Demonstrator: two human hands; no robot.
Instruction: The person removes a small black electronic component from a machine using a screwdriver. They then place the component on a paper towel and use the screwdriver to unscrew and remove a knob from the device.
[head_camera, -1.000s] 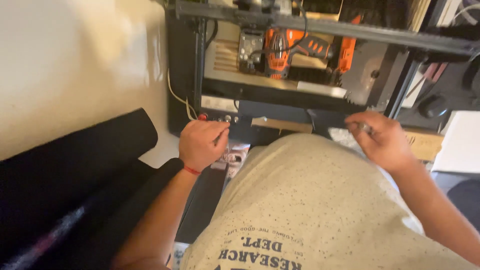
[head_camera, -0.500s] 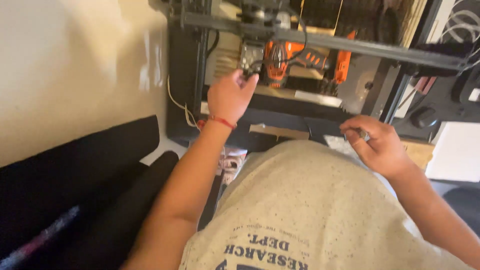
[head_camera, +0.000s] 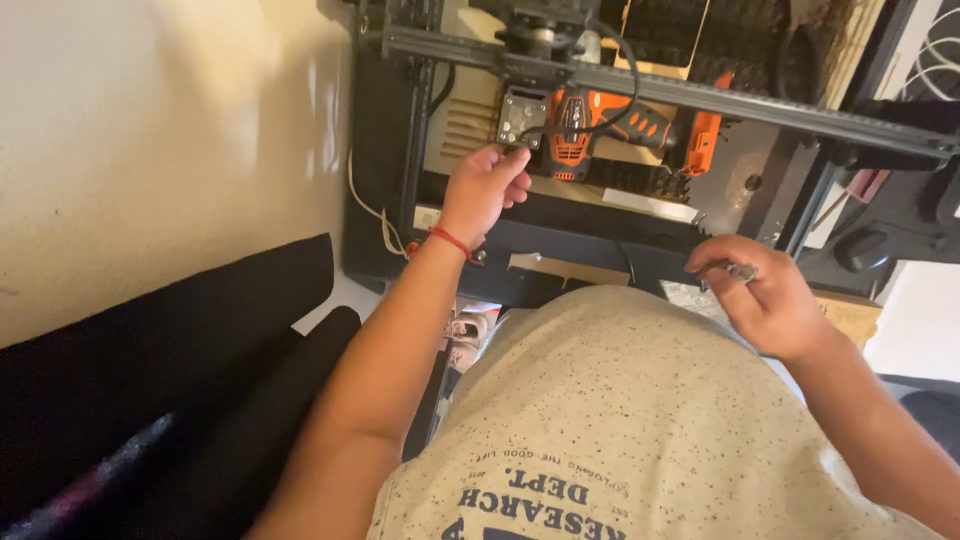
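Observation:
My left hand (head_camera: 484, 190), with a red band at the wrist, reaches up to the carriage plate (head_camera: 520, 115) of a machine frame and its fingertips touch the plate's lower edge beside an orange power tool (head_camera: 590, 122) mounted there. A dark metal rail (head_camera: 700, 95) runs across above. My right hand (head_camera: 765, 295) hovers lower right over my speckled shirt, pinching a small metal piece (head_camera: 742, 270) between thumb and fingers.
A black machine base (head_camera: 560, 265) sits under the rail with a cable (head_camera: 372, 205) at its left. A cream wall (head_camera: 160, 140) is left, black fabric (head_camera: 150, 380) below it. Dark gear (head_camera: 880, 240) lies right.
My left hand rose from the machine's front edge up to the carriage plate by the orange tool. My right hand stayed low on the right, still pinching the small piece.

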